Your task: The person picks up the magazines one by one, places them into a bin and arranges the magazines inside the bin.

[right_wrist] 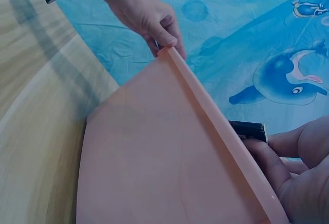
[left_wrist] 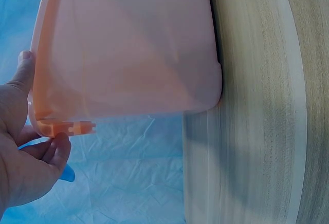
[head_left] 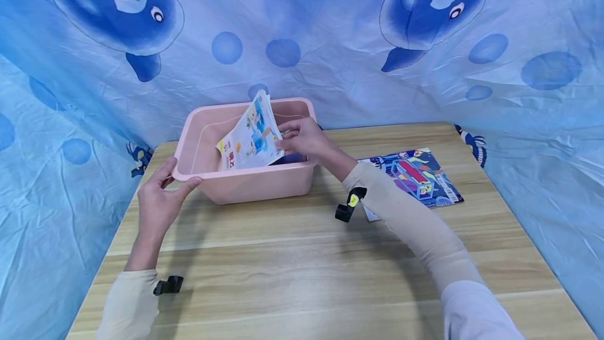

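Hands: 2, both in long pale sleeves, each with 1 small black clip near the wrist.
Left hand: thumb and fingers curled round the near-left corner of the bin's rim, at 9 o'clock from the bin's middle.
Right hand: fingers and thumb pinching the lower right edge of the booklet, over the bin's right half.
Bins: 1 pink plastic bin, rectangular, standing on the table at about 11 o'clock from the table's middle.
Booklets: 2. 1 white booklet with colourful print, tilted upright inside the bin, its top edge above the far rim. 1 blue booklet lying flat on the table at 3 o'clock from the bin, apart from it.
Surface: 1 light wooden table with visible grain.
Room: blue cloth printed with dolphins and round dots hangs behind and to both sides of the table.
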